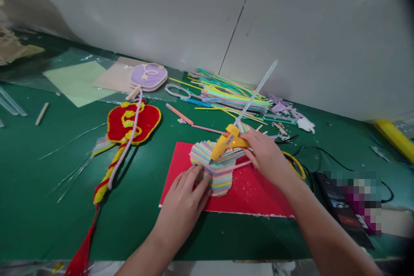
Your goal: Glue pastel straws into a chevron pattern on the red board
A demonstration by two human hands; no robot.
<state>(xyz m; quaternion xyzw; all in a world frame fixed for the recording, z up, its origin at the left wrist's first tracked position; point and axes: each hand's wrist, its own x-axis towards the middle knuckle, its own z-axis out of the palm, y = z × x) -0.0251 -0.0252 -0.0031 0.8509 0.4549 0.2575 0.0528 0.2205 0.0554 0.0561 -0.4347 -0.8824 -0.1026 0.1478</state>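
My right hand (267,155) grips a yellow hot glue gun (228,140) with a long clear glue stick pointing up behind it. Its nozzle touches the top of a pastel striped piece (215,168) made of coloured straws. That piece lies on a red sheet (252,189) on the green table. My left hand (186,200) rests flat on the striped piece's lower left edge, fingers stretched out and pressing it down.
A red and yellow fan ornament with a tassel (131,125) lies to the left, a purple one (148,75) behind it. A heap of coloured straws (233,92) and scissors (179,91) lie at the back. Black cables and a dark device (343,207) sit at the right.
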